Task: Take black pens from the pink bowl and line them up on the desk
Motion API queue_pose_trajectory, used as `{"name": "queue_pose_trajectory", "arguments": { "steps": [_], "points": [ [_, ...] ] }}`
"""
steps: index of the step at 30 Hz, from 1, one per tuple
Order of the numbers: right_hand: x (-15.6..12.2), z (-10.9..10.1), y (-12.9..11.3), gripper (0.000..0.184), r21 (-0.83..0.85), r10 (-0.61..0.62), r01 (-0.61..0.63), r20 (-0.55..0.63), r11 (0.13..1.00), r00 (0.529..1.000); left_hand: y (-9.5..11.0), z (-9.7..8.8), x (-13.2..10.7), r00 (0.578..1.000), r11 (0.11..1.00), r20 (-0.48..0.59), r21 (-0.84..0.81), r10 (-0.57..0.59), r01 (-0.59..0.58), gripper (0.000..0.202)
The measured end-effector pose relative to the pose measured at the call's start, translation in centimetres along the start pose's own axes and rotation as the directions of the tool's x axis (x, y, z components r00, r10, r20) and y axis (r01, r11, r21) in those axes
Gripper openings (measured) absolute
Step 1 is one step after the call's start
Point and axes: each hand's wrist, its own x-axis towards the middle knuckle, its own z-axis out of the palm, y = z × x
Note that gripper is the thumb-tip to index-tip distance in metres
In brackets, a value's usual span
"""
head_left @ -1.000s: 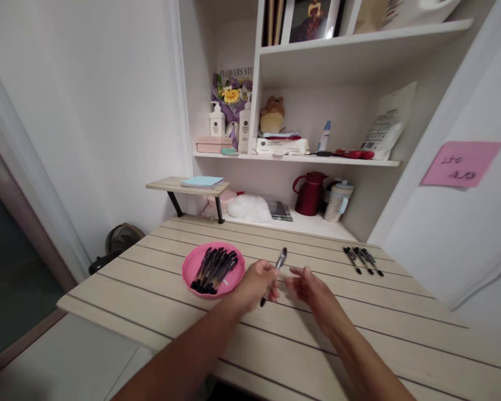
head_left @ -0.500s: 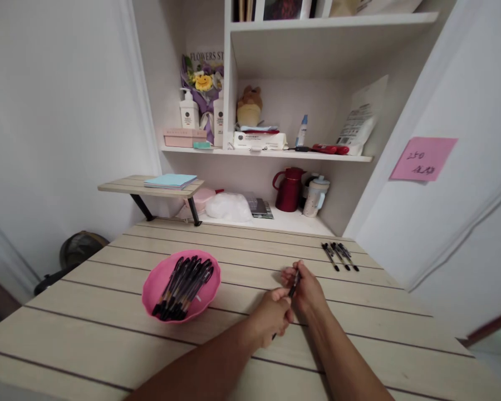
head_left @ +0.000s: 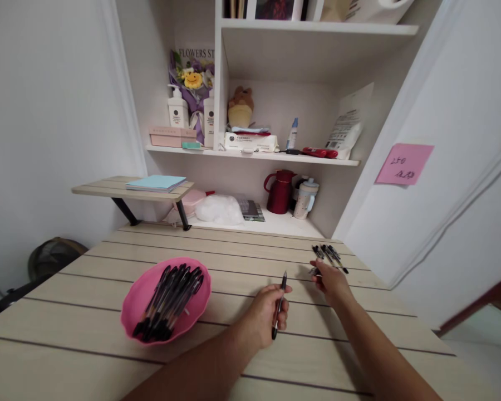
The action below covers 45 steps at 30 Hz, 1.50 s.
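Observation:
My left hand (head_left: 264,312) is closed around a black pen (head_left: 280,305), tilted with its bare writing tip pointing up and away. Further right, my right hand (head_left: 332,281) pinches a small dark pen cap (head_left: 315,272), partly hidden by its fingers. Just beyond that hand lie several black pens (head_left: 326,253) side by side on the desk, some of them partly covered by it. To the left stands a pink bowl (head_left: 130,295) with a scalloped rim, filled with a bundle of black capped pens (head_left: 171,301).
The slatted wooden desk (head_left: 225,348) meets a white shelf unit at the back. A small raised stand (head_left: 96,188) bears blue paper (head_left: 156,182). A red jug (head_left: 280,192) and a pale cup (head_left: 305,199) stand behind. A pink note (head_left: 404,164) sticks to the right wall.
The cap has come off the pen, and my hands have moved apart. My right hand went right with the cap, toward the laid-out pens; the left still grips the pen. The view shifted slightly.

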Motion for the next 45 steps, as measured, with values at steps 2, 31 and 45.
{"name": "queue_pose_trajectory", "arguments": {
  "steps": [2,31,45],
  "points": [
    [2.4,-1.4,-0.9,0.035,-0.097,0.031,-0.034,-0.035,0.995,0.999,0.0,-0.2,0.4,1.0,1.0,0.029,-0.026,-0.003,0.004,0.031],
    [12.9,-0.3,-3.7,0.028,-0.915,-0.125,0.221,0.189,0.338,0.974,-0.5,-0.5,1.9,0.992,0.999,0.121,0.018,-0.036,0.034,0.028],
    [8.3,-2.2,-2.8,0.032,-0.97,-0.141,0.102,0.071,0.222,0.987,-0.2,-0.3,1.6,0.989,0.999,0.148,0.043,-0.009,0.003,0.028]
  ]
}}
